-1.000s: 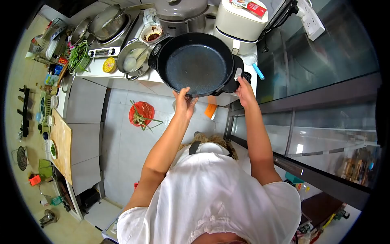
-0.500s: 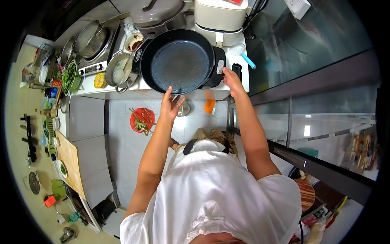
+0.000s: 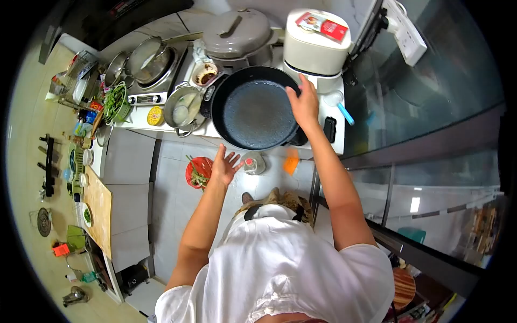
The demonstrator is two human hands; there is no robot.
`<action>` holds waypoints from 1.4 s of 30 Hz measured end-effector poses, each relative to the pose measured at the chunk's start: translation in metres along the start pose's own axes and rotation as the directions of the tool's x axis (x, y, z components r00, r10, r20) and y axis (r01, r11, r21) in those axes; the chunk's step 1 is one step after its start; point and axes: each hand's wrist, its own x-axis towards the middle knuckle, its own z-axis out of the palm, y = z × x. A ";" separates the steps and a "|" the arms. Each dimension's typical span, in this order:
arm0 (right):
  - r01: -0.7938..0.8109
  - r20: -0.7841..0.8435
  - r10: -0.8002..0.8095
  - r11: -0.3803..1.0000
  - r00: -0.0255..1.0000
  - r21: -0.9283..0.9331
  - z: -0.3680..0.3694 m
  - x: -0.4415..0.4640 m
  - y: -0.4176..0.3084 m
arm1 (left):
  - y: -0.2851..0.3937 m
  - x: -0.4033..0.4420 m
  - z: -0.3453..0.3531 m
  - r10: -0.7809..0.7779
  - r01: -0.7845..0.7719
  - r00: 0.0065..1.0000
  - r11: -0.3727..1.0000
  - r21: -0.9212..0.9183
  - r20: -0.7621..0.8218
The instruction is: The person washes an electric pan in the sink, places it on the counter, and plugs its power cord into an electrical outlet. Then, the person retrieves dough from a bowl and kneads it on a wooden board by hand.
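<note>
**Left hand [image 3: 224,168] off the black pan [image 3: 256,116], right hand [image 3: 306,106] open at its rim**

The left hand, which a second ago lay against the pan's near rim, now hangs in the air just in front of that rim, fingers spread and holding nothing. The right hand has shifted from the pan's right handle to over its right rim, thumb held well away from the fingers; it grips nothing, though whether it brushes the rim I cannot tell.

The pan appears to rest on the white tabletop [image 3: 339,139], its near rim reaching past the front edge. With neither hand clasping it, its weight seems to be borne from below, so both hands look free of the load.

Just left of the pan stands a steel pot [image 3: 172,105], with a yellow round thing [image 3: 155,115] farther left. Behind the pan are a small stained bowl [image 3: 198,70] and a grey lidded cooker [image 3: 237,35]; behind its right side, a cream appliance [image 3: 315,51]. Right of the pan lie a black oblong thing [image 3: 330,129] and a blue-handled utensil [image 3: 346,113]. On the floor [image 3: 169,188] in front of the pan are a red-capped bottle [image 3: 254,164] and a red bag [image 3: 193,175] of green stalks.
</note>
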 end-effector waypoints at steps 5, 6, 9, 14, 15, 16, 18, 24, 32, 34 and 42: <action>-0.053 0.146 0.074 0.988 0.986 -0.147 0.106 0.069 -0.008 | -0.001 0.006 -0.008 -0.046 0.047 0.998 0.998 -0.028 0.053; -0.074 0.159 0.098 0.986 0.983 -0.147 0.123 0.078 -0.010 | 0.001 0.006 -0.010 -0.069 0.070 0.995 0.997 -0.016 0.070; -0.101 0.162 0.125 0.984 0.979 -0.147 0.160 0.101 -0.013 | 0.008 0.011 -0.011 -0.075 0.071 0.993 0.996 0.045 0.096; -0.087 0.063 0.103 0.973 0.993 -0.213 0.195 0.116 -0.018 | 0.035 0.010 0.000 -0.075 0.063 0.992 0.991 0.119 0.100; -0.100 0.045 0.113 0.969 0.993 -0.227 0.199 0.116 -0.018 | 0.039 0.011 0.002 -0.076 0.063 0.993 0.989 0.132 0.095; -0.083 0.048 0.096 0.970 0.994 -0.231 0.200 0.116 -0.018 | 0.040 0.014 0.003 -0.071 0.059 0.993 0.990 0.132 0.090; -0.047 0.051 0.061 0.969 0.997 -0.241 0.198 0.116 -0.016 | 0.046 0.015 0.006 -0.067 0.043 0.991 0.979 0.201 0.112; 0.017 0.037 -0.008 0.968 0.999 -0.251 0.201 0.118 -0.008 | 0.050 0.024 0.016 -0.027 0.002 0.994 0.974 0.226 0.108; 0.035 0.087 -0.017 0.975 0.996 -0.221 0.194 0.119 -0.005 | 0.034 0.016 0.019 -0.005 0.007 1.000 0.988 0.153 -0.008; 0.056 0.123 -0.035 0.984 0.992 -0.170 0.186 0.117 -0.003 | 0.038 0.015 0.022 -0.019 0.020 1.000 0.991 0.131 -0.008; 0.112 0.145 -0.092 0.985 0.985 -0.133 0.124 0.073 0.008 | 0.032 0.024 0.013 -0.053 0.045 0.996 0.991 0.124 0.065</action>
